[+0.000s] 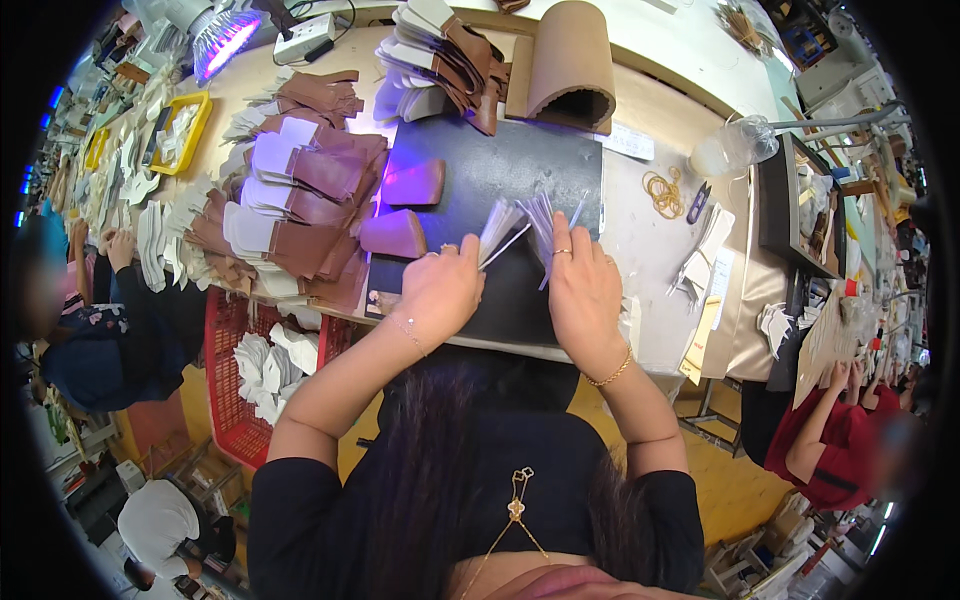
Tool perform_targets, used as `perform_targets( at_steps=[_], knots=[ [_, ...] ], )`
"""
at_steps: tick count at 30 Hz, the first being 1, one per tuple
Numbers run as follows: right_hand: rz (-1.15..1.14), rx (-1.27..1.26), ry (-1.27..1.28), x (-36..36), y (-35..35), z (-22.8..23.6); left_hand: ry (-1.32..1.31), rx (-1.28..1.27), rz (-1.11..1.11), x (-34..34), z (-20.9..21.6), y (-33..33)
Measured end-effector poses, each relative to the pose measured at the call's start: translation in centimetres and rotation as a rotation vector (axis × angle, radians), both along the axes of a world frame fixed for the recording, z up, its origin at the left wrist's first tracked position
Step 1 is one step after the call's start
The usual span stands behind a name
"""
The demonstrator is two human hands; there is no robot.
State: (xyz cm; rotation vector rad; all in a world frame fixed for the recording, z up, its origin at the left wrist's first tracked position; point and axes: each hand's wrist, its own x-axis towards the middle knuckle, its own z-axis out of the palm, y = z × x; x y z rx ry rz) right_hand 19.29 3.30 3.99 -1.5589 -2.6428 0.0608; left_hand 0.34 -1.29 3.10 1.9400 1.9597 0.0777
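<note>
Over the black work mat point(510, 155), my left hand point(445, 290) is closed on a bunch of thin, clear-looking strips point(498, 225). To its right, my right hand point(585, 290) grips a second bunch of similar strips point(540, 215), fanned out at the top. The two bunches lean apart in a V, and the fingertips on them are partly hidden. Two curved brown leather pieces point(415, 183) lie apart from each other on the mat's left side. Beside them are overlapping stacks of brown leather pieces with white parts point(310, 205).
A tan half-round form point(572, 60) and another leather stack point(445, 60) stand at the back. Rubber bands point(664, 193) and small snips point(698, 203) lie right. A lit lamp point(225, 42) hangs far left; a red basket point(228, 400) stands below. Co-workers sit on both sides.
</note>
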Motion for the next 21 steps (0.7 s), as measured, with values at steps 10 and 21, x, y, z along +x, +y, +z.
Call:
perform_targets(
  at_steps=[10,21],
  knots=[
    [-0.164,-0.529,0.594,2.2,2.5,1.7,-0.506,-0.234,0.145,-2.5,-0.3,2.1],
    [-0.192,-0.555,1.059,-0.1,-0.2,-1.8,-0.982,-0.207,-0.03,-0.9,0.3,1.6]
  ],
)
